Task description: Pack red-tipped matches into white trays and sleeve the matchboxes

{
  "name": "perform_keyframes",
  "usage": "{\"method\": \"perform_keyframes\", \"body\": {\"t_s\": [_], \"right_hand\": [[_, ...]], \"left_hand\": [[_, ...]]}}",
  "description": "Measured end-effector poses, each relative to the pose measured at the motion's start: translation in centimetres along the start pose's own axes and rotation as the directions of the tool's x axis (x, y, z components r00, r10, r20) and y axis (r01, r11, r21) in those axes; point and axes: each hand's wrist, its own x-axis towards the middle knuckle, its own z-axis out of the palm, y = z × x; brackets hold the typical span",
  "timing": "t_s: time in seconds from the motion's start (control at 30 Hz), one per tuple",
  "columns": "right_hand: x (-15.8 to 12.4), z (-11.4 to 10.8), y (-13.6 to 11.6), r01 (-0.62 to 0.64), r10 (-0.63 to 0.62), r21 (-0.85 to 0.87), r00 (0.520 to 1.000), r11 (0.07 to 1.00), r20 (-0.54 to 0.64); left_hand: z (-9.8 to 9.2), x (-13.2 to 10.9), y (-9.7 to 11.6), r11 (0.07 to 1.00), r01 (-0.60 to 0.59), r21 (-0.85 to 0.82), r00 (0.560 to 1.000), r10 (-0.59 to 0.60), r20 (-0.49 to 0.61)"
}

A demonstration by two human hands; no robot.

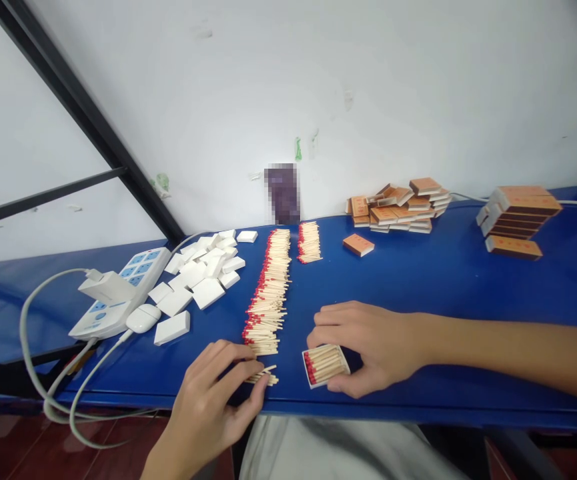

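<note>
My right hand [363, 343] grips a white matchbox tray [311, 383] between thumb and fingers near the table's front edge. Red-tipped matches [325, 363] lie side by side in that tray. To its left, my left hand [223, 390] pinches a small bunch of matches [271, 380], their pale ends poking out past the thumb and fingertips. A long row of matches [271, 293] runs away from this hand toward the wall, red heads to the left. A shorter row of matches [309, 243] lies at the far end beside it.
White trays [208, 267] lie heaped at left, beside a power strip [138, 270] with a plugged-in charger [107, 288] and cables. Orange matchbox covers [398, 210] pile up by the wall, one cover [359, 245] apart. Stacked matchboxes [518, 210] stand far right.
</note>
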Motion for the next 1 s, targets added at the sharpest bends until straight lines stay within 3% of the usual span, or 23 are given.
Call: {"method": "perform_keyframes", "body": {"t_s": [1.0], "right_hand": [[-0.1,0.1,0.0,-0.010,0.010,0.008,1.000,1.000,-0.012]], "left_hand": [[-1.0,-0.3,0.3,0.999,0.030,-0.015,0.989,-0.028,0.146]]}}
